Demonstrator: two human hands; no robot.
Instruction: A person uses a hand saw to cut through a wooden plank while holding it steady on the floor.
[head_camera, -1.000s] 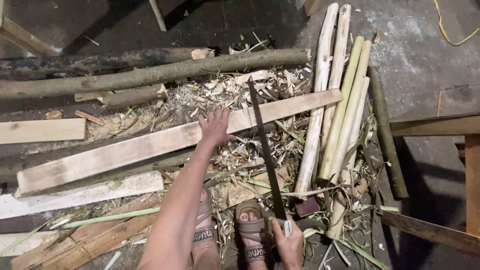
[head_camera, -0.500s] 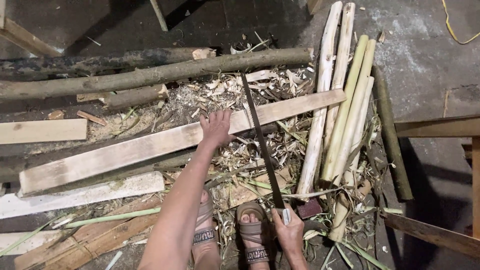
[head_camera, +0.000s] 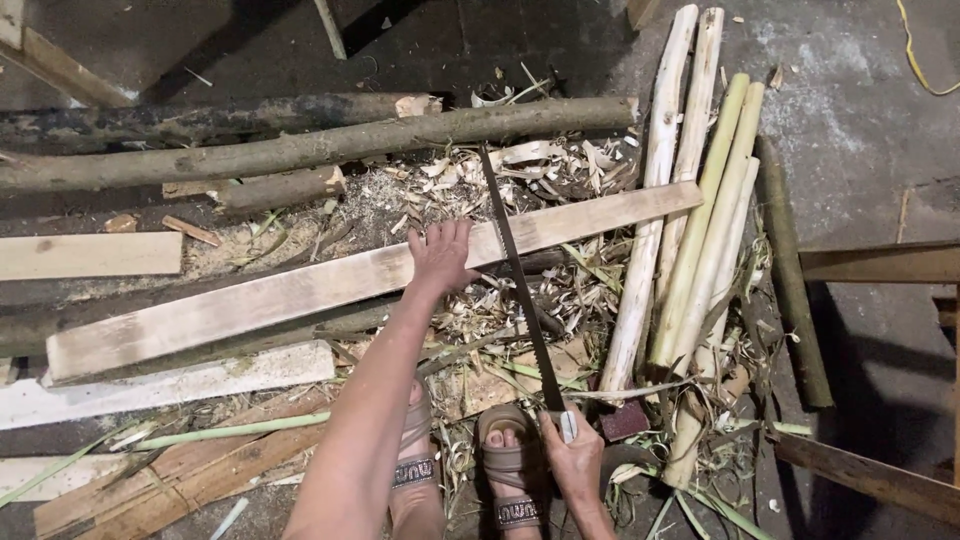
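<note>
Long pale plank (head_camera: 300, 290) lying aslant on the littered floor (head_camera: 860, 120). Saw blade (head_camera: 515, 270) crossing the plank's upper end. Left hand (head_camera: 440, 255) pressed flat on the plank, fingers released; right hand (head_camera: 575, 460) clenched on the saw's handle.

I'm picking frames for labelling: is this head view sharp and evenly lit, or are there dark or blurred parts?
Head view: sharp across the left hand, plank and saw blade; light is flat and dim, no glare; top left and the far right edge fall into deep shadow; slight wide-angle bending at the edges.
</note>
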